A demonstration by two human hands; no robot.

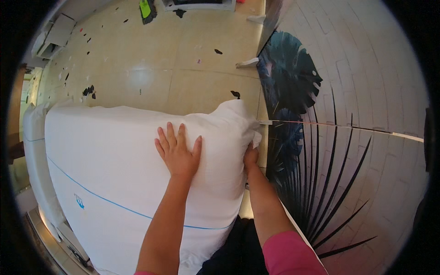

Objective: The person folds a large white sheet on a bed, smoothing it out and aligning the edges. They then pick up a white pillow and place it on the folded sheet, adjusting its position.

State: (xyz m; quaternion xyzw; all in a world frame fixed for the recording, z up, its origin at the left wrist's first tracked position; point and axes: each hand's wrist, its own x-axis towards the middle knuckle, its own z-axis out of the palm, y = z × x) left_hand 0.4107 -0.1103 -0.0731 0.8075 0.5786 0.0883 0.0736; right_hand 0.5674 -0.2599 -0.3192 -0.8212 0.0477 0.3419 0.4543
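A large white-covered mattress or padded bed top point(113, 165) with a thin blue stripe and a small blue emblem fills the lower left in front of me. My left hand point(179, 153) lies palm down on the white cloth near its far edge, fingers spread, holding nothing. At the right side, my right hand point(251, 156) is curled at the bunched corner of the cloth point(252, 137), with a fold of fabric rising above its fingers. Part of that hand is hidden by the cloth and the angle.
A wall with a printed leaf mural point(292, 75) stands close on my right. Black scraps point(89, 91) are scattered over the tiled floor point(147, 86). Beyond lie a green and black brush head point(147, 12) and wall brackets or feet point(248, 63). Another white-wrapped item point(36, 137) is at far left.
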